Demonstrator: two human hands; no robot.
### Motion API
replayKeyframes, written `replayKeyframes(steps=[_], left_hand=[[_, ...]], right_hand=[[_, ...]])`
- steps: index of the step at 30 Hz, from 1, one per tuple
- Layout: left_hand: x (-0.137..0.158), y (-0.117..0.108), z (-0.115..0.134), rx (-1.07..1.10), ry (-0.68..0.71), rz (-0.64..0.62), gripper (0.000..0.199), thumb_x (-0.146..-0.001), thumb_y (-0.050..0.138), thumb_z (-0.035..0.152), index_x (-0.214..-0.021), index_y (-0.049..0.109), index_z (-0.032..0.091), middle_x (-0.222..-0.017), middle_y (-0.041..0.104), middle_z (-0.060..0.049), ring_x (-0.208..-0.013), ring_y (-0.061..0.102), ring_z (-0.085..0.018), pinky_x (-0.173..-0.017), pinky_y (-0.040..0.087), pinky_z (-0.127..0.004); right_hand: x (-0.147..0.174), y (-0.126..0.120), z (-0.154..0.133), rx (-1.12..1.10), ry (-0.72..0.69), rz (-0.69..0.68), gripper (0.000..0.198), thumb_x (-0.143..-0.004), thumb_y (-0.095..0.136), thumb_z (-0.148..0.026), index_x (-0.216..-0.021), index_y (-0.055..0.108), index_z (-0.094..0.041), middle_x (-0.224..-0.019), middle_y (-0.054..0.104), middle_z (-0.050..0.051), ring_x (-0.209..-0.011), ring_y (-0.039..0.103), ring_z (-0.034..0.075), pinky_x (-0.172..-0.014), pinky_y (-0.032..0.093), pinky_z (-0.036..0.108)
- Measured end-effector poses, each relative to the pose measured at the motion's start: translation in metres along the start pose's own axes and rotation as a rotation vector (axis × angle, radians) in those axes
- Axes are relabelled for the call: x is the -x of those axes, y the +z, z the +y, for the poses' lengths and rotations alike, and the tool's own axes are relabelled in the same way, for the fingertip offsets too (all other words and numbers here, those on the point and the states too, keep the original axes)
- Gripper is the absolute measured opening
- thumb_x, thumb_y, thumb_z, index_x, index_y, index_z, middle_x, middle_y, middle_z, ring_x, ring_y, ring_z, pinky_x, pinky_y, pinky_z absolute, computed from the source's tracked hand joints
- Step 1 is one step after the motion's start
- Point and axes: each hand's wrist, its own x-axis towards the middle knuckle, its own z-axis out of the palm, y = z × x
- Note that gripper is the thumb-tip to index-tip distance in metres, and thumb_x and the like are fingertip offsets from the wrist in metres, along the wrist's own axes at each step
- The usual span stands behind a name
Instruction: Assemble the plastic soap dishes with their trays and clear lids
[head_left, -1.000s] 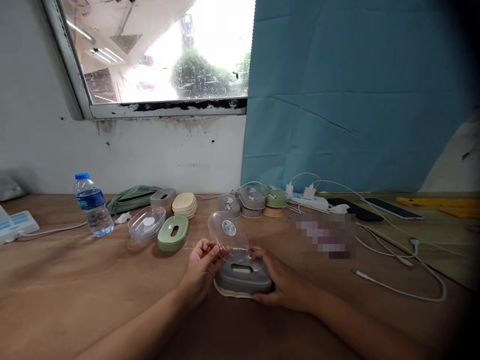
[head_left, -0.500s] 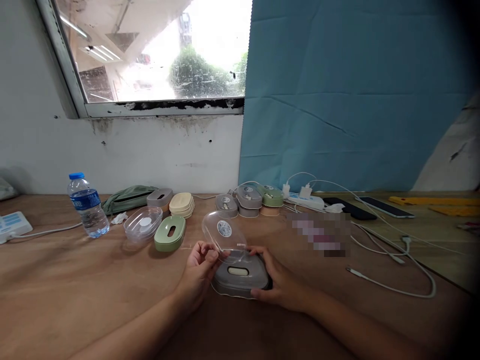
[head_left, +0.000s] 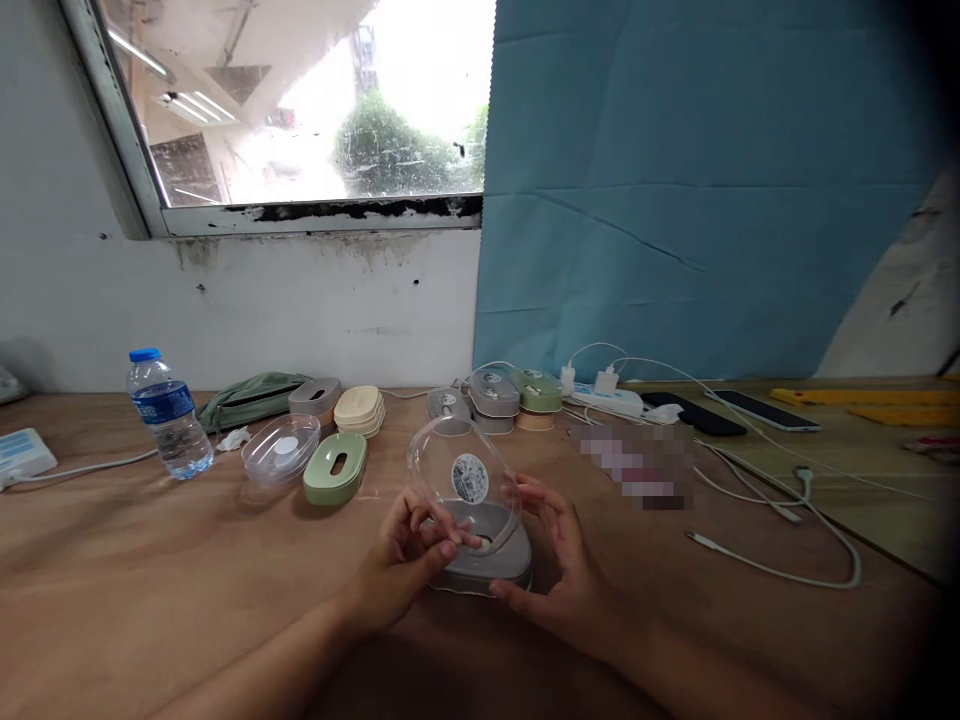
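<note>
A clear plastic lid (head_left: 442, 455) with a round printed sticker (head_left: 470, 478) is tilted up above a grey oval box (head_left: 487, 572). The box has a slot in its top, partly hidden by the lid and my fingers. My left hand (head_left: 409, 565) pinches the lid's lower edge between thumb and fingers. My right hand (head_left: 559, 560) is curved with thumb and fingers apart at the right side of box and lid. Its fingertips are at the lid's right edge, and its thumb is by the box's front right corner.
To the left are a green slotted box (head_left: 335, 470), a clear container (head_left: 281, 450), cream pieces (head_left: 360, 408), a water bottle (head_left: 169, 415) and a green pouch (head_left: 255, 400). Lidded boxes (head_left: 495, 395) stand behind. Cables (head_left: 780, 580), a power strip (head_left: 607, 400) and phones (head_left: 765, 410) lie right.
The clear lid has moved right and stands more upright over the grey box. My left hand moved with it. My right hand has loosened from the box, its fingers now beside the lid.
</note>
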Motion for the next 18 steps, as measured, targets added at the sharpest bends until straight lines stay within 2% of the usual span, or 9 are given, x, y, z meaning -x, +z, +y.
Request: replayKeyframes(steps=[3,6,9,12,14,18], left_hand=[[0.002,0.000,-0.003,-0.123,0.034,-0.042,0.027,-0.075,0.056,0.008,-0.070,0.031,0.019,-0.080,0.056,0.003,-0.089,0.059,-0.015,-0.094,0.036,-0.040],[0.005,0.001,-0.003,-0.262,0.038,-0.085,0.025,-0.074,0.057,0.008,-0.071,0.034,0.018,-0.080,0.059,0.001,-0.092,0.058,-0.015,-0.100,0.029,-0.042],[0.007,0.002,-0.001,-0.295,0.019,-0.114,0.023,-0.075,0.056,0.009,-0.073,0.035,0.018,-0.083,0.061,-0.001,-0.097,0.056,-0.017,-0.098,0.031,-0.040],[0.005,-0.004,-0.001,-0.274,-0.045,-0.130,0.020,-0.075,0.055,0.011,-0.083,0.038,0.019,-0.097,0.059,-0.006,-0.101,0.052,-0.019,-0.090,0.037,-0.036],[0.001,-0.013,-0.003,-0.293,-0.037,-0.046,0.028,-0.071,0.056,0.009,-0.091,0.039,0.019,-0.103,0.054,-0.006,-0.103,0.049,-0.018,-0.089,0.037,-0.033],[-0.007,-0.038,-0.011,-0.328,0.014,0.334,0.038,-0.061,0.049,0.001,-0.091,0.040,0.021,-0.099,0.051,-0.002,-0.101,0.048,-0.016,-0.089,0.034,-0.031]], right_hand=[[0.003,0.004,0.000,0.023,0.038,0.031,0.080,-0.062,0.071,-0.028,-0.122,0.019,-0.026,-0.130,0.027,0.010,-0.121,0.032,0.025,-0.101,0.030,0.040],[0.005,0.008,-0.001,0.033,0.117,0.022,0.080,-0.063,0.070,-0.031,-0.124,0.018,-0.025,-0.127,0.033,0.011,-0.118,0.036,0.025,-0.099,0.032,0.041],[0.006,0.008,0.001,0.031,0.165,-0.021,0.080,-0.067,0.066,-0.033,-0.128,0.016,-0.024,-0.129,0.033,0.011,-0.119,0.034,0.026,-0.100,0.030,0.042],[0.003,0.001,0.009,-0.009,0.143,-0.060,0.081,-0.070,0.062,-0.037,-0.132,0.010,-0.024,-0.134,0.028,0.011,-0.123,0.030,0.026,-0.101,0.028,0.042],[-0.001,-0.007,0.018,-0.018,0.122,-0.084,0.081,-0.070,0.060,-0.040,-0.132,0.011,-0.023,-0.135,0.026,0.012,-0.125,0.027,0.026,-0.101,0.027,0.042],[-0.010,-0.024,0.035,0.047,0.151,-0.243,0.076,-0.071,0.057,-0.045,-0.131,0.019,-0.020,-0.135,0.029,0.013,-0.125,0.027,0.028,-0.101,0.026,0.044]])
